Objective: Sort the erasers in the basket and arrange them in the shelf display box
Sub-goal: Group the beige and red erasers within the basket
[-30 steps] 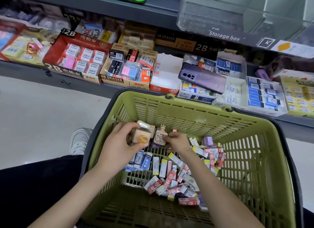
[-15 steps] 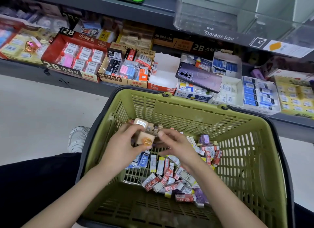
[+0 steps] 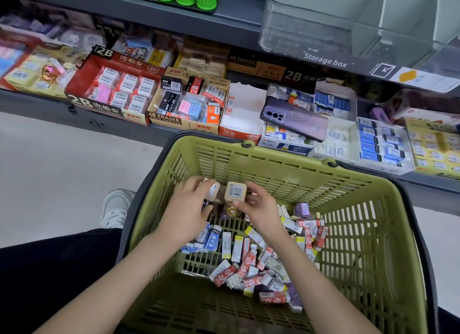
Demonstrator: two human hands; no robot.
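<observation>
L hand (image 3: 185, 213) pinches beige eraser (image 3: 213, 191), R hand (image 3: 261, 209) grips 2nd beige eraser (image 3: 235, 191); green basket (image 3: 373, 234), loose erasers (image 3: 249, 261) below.

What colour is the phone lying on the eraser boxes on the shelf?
Purple, a muted lavender. The phone shows best in the head view, the only one here.

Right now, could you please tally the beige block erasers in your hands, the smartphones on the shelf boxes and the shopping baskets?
beige block eraser: 2, one pinched by the left hand, one by the right hand
purple smartphone: 1
green shopping basket: 1
Total: 4
</observation>
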